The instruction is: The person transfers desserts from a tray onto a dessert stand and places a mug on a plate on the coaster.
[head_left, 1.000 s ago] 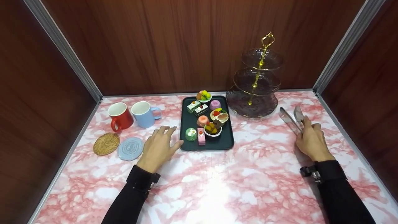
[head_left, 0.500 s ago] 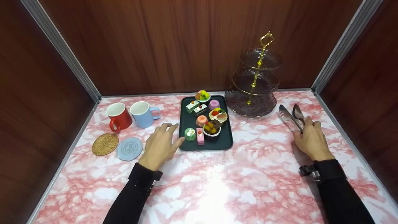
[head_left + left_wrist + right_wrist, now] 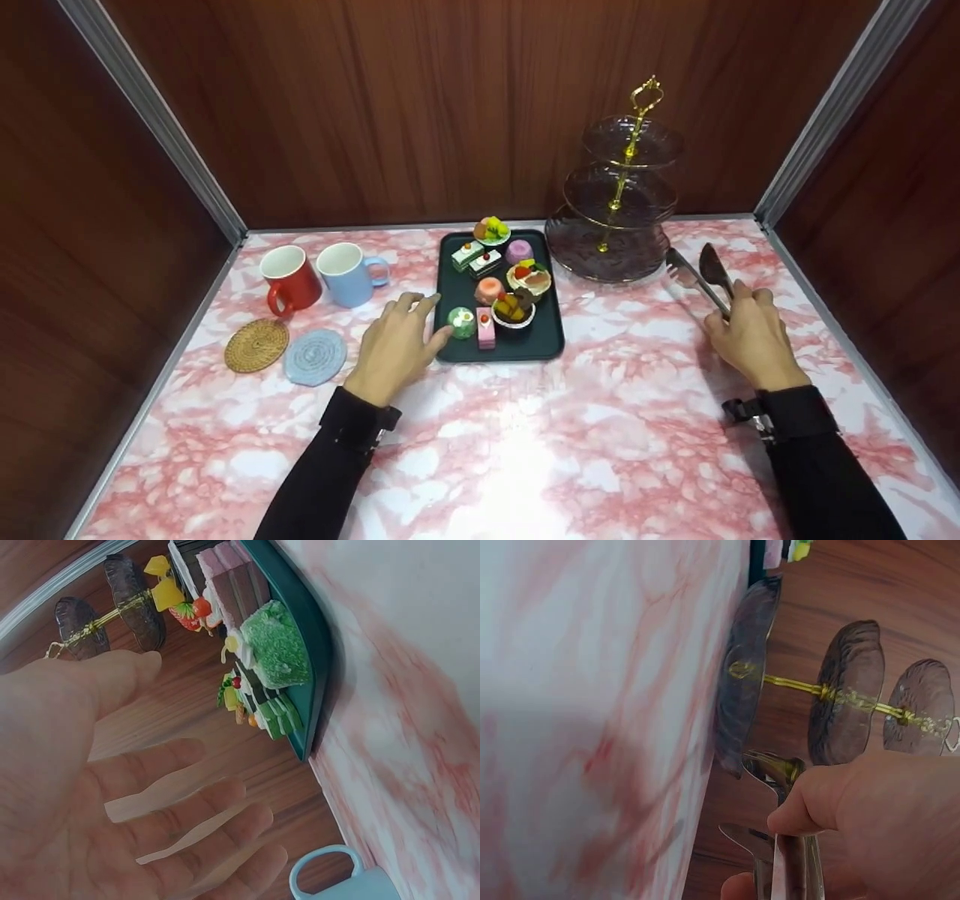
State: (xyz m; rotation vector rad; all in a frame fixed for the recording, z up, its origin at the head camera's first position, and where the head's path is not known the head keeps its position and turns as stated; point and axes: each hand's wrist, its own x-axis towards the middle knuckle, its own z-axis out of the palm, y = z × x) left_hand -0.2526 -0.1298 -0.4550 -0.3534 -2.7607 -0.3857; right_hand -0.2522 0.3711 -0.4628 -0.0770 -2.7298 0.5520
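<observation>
My right hand (image 3: pixel 754 334) grips metal serving tongs (image 3: pixel 703 279), with one fork-like end and one spoon-like end spread apart. Their ends point toward the back, just right of the tiered stand; the right wrist view shows the tongs (image 3: pixel 791 862) under my thumb. My left hand (image 3: pixel 397 341) hovers with loosely spread fingers at the left edge of a dark green tray (image 3: pixel 532 349), holding nothing. Its thumb is close to a round green cake (image 3: pixel 461 323). Beside that cake lie a pink cake slice (image 3: pixel 486 334) and a fruit tart (image 3: pixel 513 309). Several more small cakes sit farther back.
A three-tier glass stand (image 3: pixel 607 262) with a gold post stands at the back right. On the left are a red mug (image 3: pixel 300 281), a blue mug (image 3: pixel 349 277), a woven coaster (image 3: pixel 256 345) and a blue coaster (image 3: pixel 315 358). Wooden panels enclose the table (image 3: pixel 525 450).
My left hand has shifted right and slightly forward, to the tray's edge. The tongs' ends have swung left and forward in my right hand. Cakes, mugs and stand stay put.
</observation>
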